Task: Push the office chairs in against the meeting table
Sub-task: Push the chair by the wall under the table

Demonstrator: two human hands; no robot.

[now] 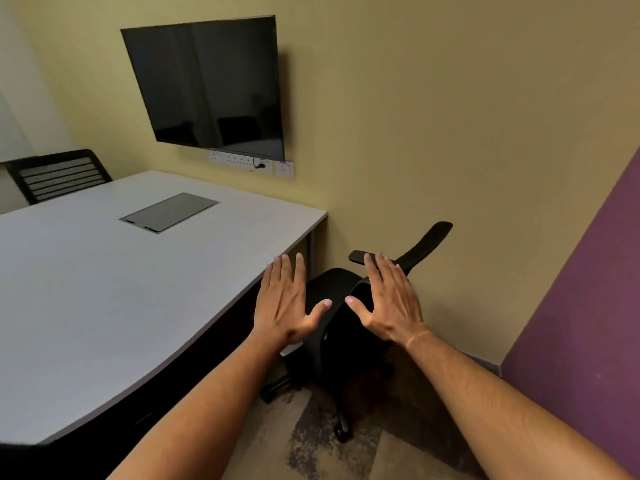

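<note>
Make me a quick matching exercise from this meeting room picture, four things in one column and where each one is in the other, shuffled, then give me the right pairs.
Things:
1. screen
2. grey hatch
3. near office chair
4. slatted chair

Places:
A. set flush into the meeting table top
B. at the table's far end
C. mounted on the yellow wall
D. by the table's corner, below both open hands

Pairs: 1-C, 2-A, 3-D, 4-B
</note>
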